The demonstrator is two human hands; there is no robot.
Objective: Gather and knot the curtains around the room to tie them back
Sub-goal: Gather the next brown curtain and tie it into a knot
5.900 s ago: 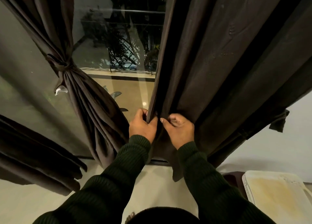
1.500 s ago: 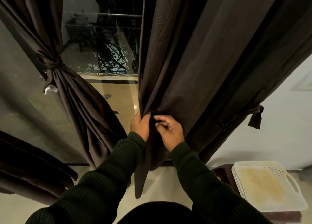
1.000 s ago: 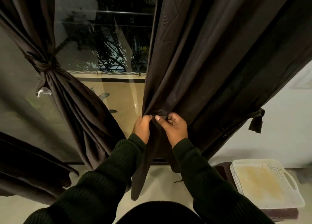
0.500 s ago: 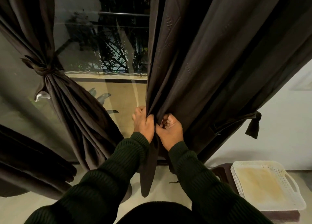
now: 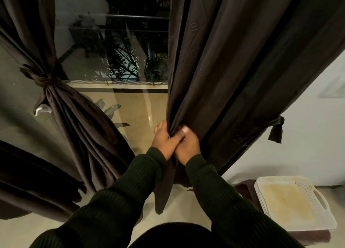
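At the window, both hands — left hand (image 5: pixel 164 141) and right hand (image 5: pixel 187 145), touching, fingers curled round its bunched inner edge — grip the hanging dark curtain (image 5: pixel 233 70), which looks soft, limp and fairly heavy, best gathered at mid-height where they hold it.

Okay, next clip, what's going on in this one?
A person in a dark green sweater stands at a glass door, bunching the edge of a dark brown curtain. The left hand and right hand grip the gathered folds side by side, touching each other. No knot is formed in it yet. Another curtain to the left is already knotted. A white plastic tray sits low on the right.
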